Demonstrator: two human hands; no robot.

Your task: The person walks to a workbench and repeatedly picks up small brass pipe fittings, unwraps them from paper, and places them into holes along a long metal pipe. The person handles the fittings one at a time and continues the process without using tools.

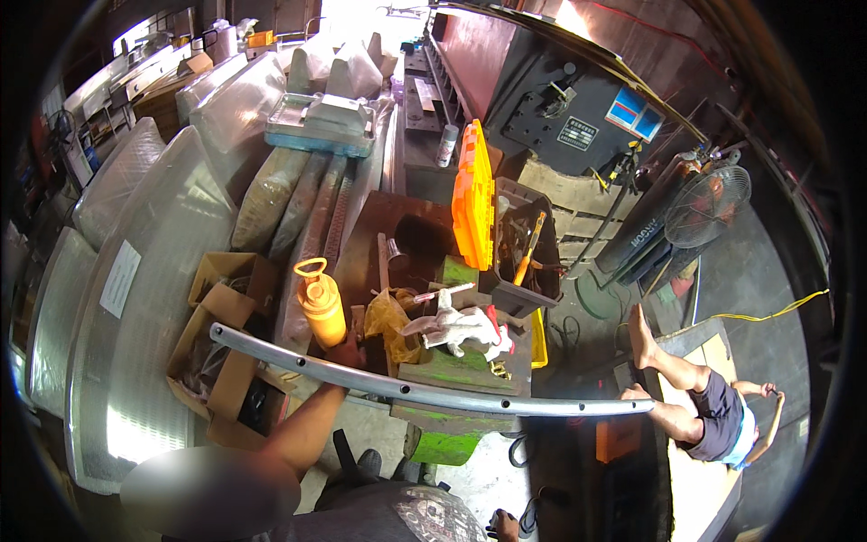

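Note:
My left hand (349, 350) is at the lower side of an orange bottle (323, 307) with a loop handle on its lid, its fingers closed against it and partly hidden. A long, slightly curved grey metal bar (452, 397) with several holes passes over my left wrist and along the bench's near side. At the lower edge, my right hand (508, 527) shows only in part, closed around a small dark thing that I cannot make out. White gloves (461, 330) and a crumpled yellow plastic bag (386, 325) lie on the bench, right of the bottle.
Beyond the gloves, a black toolbox (519, 294) stands with its orange lid (471, 199) raised. Cardboard boxes (230, 379) and large wrapped panels (135, 334) fill the left. At right, another person (704, 402) is on a pale board, near a fan (707, 206) and gas cylinders (646, 217).

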